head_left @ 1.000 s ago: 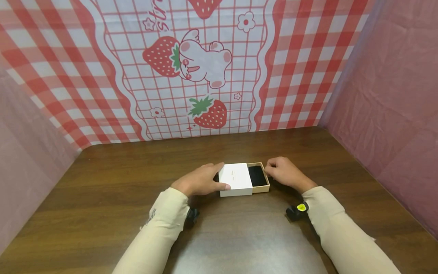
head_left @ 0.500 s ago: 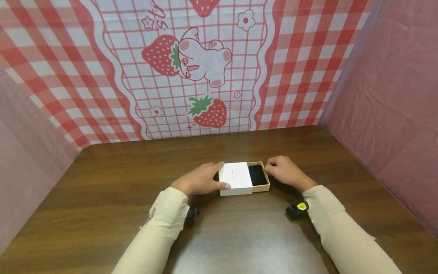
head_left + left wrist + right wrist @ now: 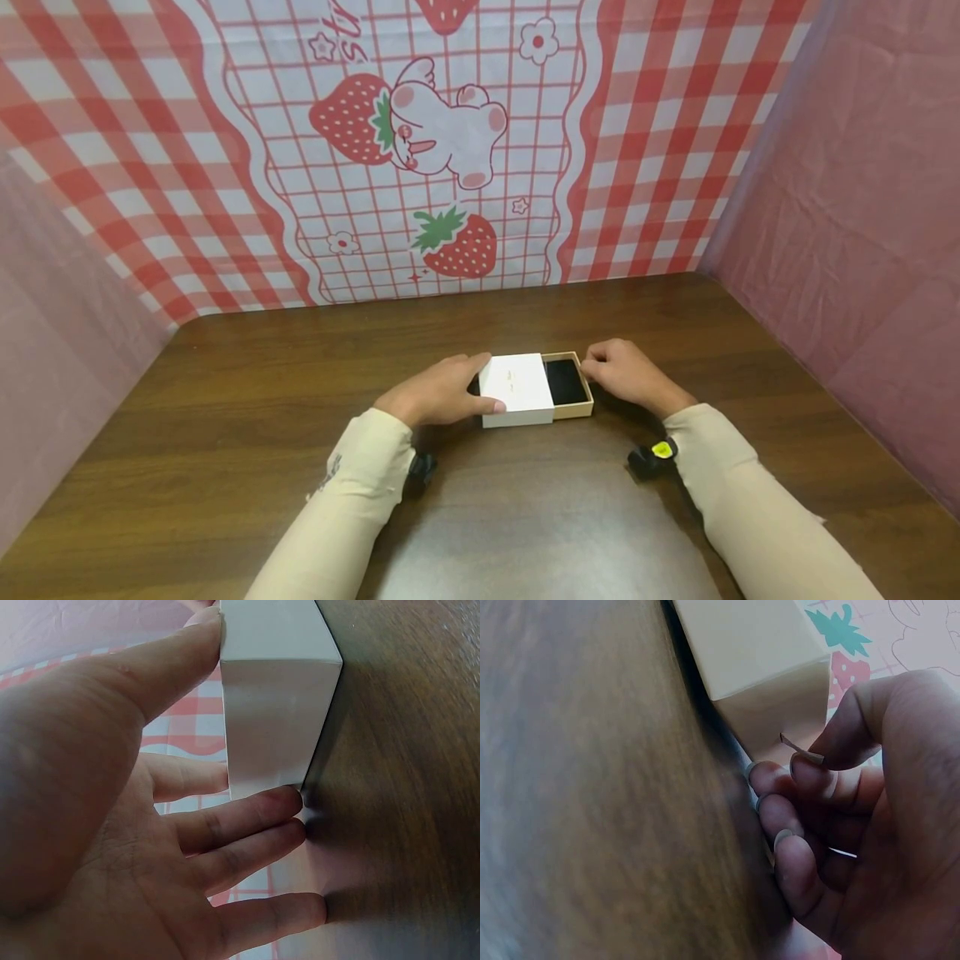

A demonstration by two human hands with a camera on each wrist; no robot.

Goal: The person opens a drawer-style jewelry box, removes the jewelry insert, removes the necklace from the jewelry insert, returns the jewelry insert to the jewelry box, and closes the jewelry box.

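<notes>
A white box sleeve [image 3: 517,387] with small gold lettering lies flat on the table. Out of its right side sticks a tan inner drawer [image 3: 573,411], and a black pad [image 3: 566,382] shows inside. My left hand [image 3: 442,392] holds the sleeve at its left end, thumb along the near side of the top and fingers at the far side. At the drawer's right end, my right hand [image 3: 622,372] pinches a short ribbon pull tab [image 3: 799,748] between thumb and index finger. Its other fingers are curled close over the table. The covered part of the drawer is hidden.
The brown wooden table [image 3: 225,433] reaches back to a red-checked strawberry cloth [image 3: 660,167]. Pink cloth walls [image 3: 862,250] stand on both sides. Dark wrist cameras [image 3: 651,460] are strapped below both cream sleeves.
The drawer has slid very slightly further right out of the sleeve, along with my right hand. My left hand and the sleeve keep their place.
</notes>
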